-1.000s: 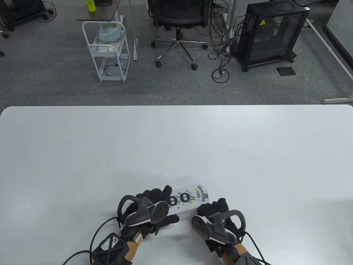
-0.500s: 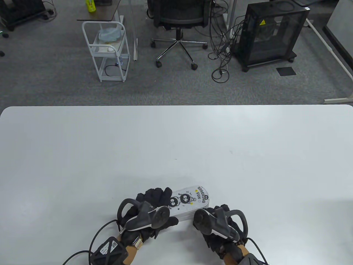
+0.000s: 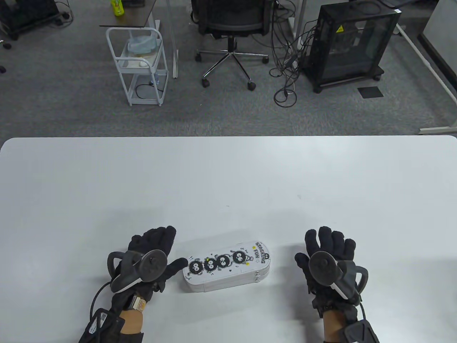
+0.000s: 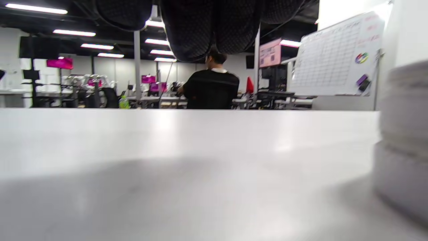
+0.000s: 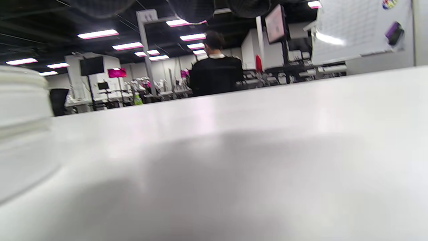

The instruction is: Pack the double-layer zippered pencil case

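White tabletop (image 3: 228, 171), seen from above, with grey office carpet and a swivel chair (image 3: 230, 21) beyond its far edge. Your landmark is the pencil case (image 3: 226, 269), a white, rounded oblong printed with black cartoon figures, lying flat near the table's front edge. Its long axis runs roughly left to right, with the right end angled slightly away from you. The case appears closed, and its stacked layers show as ridges along the near side.

Your left hand (image 3: 151, 255) rests palm down just beside the case's left end. Its thumb tip reaches almost to the case's corner, though contact cannot be confirmed. Your right hand (image 3: 326, 255) rests palm down to the right of the case's right end, clearly apart from it. Both hands lie with fingers extended and relaxed, and neither grasps anything. The two wrist views show only a blurred white edge of the case at the frame margin.

In judgement, the left hand is the nearer one. It is placed to steady the left end while the right hand closes the gap to the zipper side.
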Demonstrator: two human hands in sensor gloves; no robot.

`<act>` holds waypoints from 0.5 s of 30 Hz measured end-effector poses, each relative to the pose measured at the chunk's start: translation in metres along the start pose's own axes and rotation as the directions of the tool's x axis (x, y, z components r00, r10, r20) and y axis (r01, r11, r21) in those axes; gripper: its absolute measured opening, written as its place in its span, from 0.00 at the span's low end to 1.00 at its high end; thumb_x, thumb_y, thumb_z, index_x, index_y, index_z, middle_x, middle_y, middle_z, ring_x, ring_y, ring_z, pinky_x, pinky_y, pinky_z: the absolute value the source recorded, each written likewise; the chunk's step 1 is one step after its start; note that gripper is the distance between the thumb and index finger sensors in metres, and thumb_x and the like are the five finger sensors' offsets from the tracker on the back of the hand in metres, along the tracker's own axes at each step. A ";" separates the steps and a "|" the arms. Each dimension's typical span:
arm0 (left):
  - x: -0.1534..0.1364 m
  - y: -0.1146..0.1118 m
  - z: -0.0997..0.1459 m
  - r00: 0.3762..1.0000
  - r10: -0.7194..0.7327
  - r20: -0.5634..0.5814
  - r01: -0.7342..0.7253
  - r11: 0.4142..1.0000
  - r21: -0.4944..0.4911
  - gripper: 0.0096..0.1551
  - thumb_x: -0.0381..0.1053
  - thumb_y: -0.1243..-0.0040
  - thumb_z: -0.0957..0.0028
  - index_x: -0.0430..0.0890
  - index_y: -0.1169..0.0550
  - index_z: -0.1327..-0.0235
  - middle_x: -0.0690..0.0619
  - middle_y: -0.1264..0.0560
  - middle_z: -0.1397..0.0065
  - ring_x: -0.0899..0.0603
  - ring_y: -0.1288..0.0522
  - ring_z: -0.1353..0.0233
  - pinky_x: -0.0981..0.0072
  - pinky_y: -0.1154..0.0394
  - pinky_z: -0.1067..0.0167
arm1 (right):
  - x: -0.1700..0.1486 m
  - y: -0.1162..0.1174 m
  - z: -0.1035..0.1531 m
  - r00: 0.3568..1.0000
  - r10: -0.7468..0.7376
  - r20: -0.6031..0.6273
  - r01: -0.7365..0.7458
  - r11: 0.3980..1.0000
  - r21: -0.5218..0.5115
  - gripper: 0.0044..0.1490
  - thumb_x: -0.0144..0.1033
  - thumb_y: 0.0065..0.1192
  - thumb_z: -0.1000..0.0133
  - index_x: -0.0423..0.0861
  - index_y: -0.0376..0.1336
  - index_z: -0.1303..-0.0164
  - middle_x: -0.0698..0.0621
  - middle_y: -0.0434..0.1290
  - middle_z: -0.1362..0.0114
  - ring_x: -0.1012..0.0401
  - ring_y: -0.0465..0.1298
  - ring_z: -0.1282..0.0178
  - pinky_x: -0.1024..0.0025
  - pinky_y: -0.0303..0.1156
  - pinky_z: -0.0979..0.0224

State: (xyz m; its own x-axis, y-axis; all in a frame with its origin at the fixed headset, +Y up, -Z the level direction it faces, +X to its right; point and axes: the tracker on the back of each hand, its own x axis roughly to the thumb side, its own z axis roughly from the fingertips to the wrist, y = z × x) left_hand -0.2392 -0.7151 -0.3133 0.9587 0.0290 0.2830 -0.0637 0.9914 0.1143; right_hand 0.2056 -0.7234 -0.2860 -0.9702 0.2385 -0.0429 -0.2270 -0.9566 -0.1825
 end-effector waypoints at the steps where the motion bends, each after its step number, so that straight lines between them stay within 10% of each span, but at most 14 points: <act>1: -0.002 -0.002 -0.001 1.000 -0.001 -0.007 0.001 1.000 -0.015 0.55 0.85 0.61 0.62 0.54 0.38 0.27 0.49 0.31 0.22 0.34 0.27 0.24 0.36 0.34 0.31 | -0.002 0.002 -0.001 1.000 -0.001 -0.013 0.001 1.000 0.016 0.49 0.60 0.54 0.51 0.49 0.52 0.20 0.38 0.51 0.13 0.35 0.48 0.17 0.35 0.37 0.22; 15: 0.006 -0.006 -0.003 0.999 -0.001 0.035 0.002 1.000 -0.027 0.51 0.83 0.59 0.60 0.54 0.34 0.29 0.50 0.27 0.25 0.35 0.25 0.26 0.36 0.33 0.31 | -0.009 0.005 0.005 0.996 -0.080 -0.044 0.083 0.994 0.071 0.48 0.60 0.55 0.51 0.49 0.55 0.22 0.39 0.55 0.14 0.36 0.52 0.17 0.35 0.39 0.22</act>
State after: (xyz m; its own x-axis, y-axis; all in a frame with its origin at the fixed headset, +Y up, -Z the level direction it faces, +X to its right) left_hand -0.2324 -0.7209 -0.3150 0.9484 0.0235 0.3162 -0.0543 0.9946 0.0890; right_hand 0.2126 -0.7311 -0.2815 -0.9442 0.3214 -0.0717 -0.3122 -0.9430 -0.1152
